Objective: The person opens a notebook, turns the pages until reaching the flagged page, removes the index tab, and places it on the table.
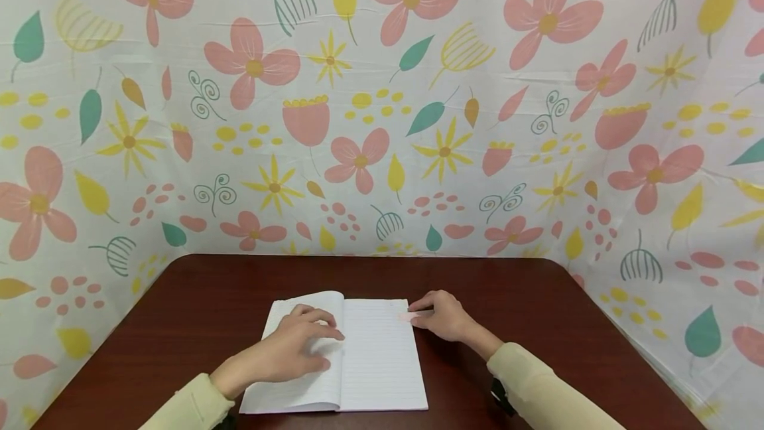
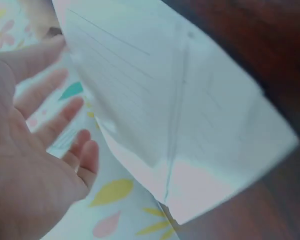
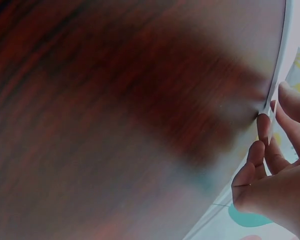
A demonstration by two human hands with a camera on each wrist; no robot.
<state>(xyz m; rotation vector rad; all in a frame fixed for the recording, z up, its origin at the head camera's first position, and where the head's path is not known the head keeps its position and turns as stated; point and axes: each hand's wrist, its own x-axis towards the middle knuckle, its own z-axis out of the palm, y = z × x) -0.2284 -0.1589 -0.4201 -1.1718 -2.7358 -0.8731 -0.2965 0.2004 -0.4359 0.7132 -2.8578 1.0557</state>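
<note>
An open lined notebook [image 1: 382,363] lies on the table, its left page curving up toward the spine. My left hand [image 1: 286,349] hovers over the left page with fingers spread and loosely bent; the left wrist view shows nothing between them. At the upper right edge of the notebook, my right hand [image 1: 446,317] pinches a small, thin, pale pink strip [image 1: 408,316] between thumb and fingers. The strip overlaps the right page's edge. In the right wrist view the strip [image 3: 272,122] appears edge-on and whitish; its exact kind cannot be told.
The dark reddish-brown wooden table [image 1: 495,377] extends around the notebook on all sides. A white cloth [image 1: 382,217] with pink, yellow and green flower prints hangs behind the table and along both sides.
</note>
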